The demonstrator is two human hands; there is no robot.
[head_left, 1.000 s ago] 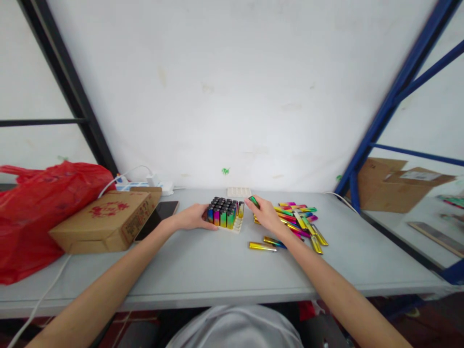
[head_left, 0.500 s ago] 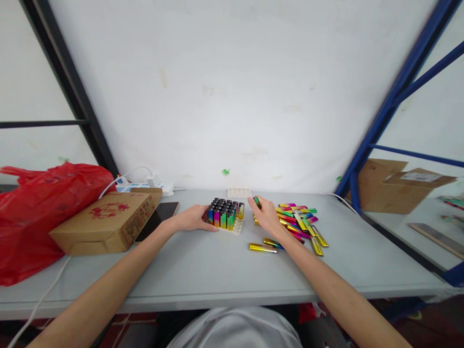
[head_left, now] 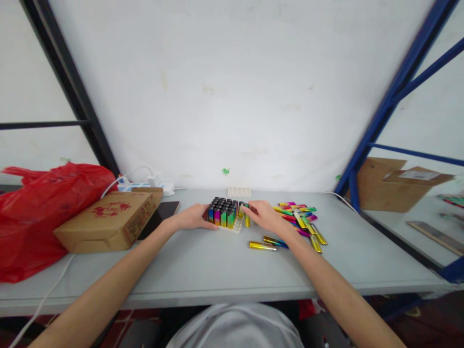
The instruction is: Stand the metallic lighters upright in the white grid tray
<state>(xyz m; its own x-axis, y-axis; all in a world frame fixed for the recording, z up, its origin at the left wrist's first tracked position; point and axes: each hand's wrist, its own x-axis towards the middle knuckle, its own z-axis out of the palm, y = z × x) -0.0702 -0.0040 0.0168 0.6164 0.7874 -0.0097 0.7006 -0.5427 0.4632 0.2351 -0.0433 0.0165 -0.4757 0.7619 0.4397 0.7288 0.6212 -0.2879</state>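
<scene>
Shiny multicoloured lighters with black tops stand upright in rows in a white slotted tray. At the left end of the tray, my left hand is wrapped round its corner, thumb along the front edge and fingers partly hidden behind. My right hand pinches a green-and-gold lighter, held upright just off the tray's right side. To the right lies a loose pile of lighters. Two lighters lie apart, in front of the pile.
Against the wall is another white slotted tray. On the left are a cardboard box, a red plastic bag, a dark flat device and a power strip. A blue metal frame rises at the right.
My right hand has moved left from beside the pile to the tray's right side, bringing a lighter upright. My left hand stays at the tray.
</scene>
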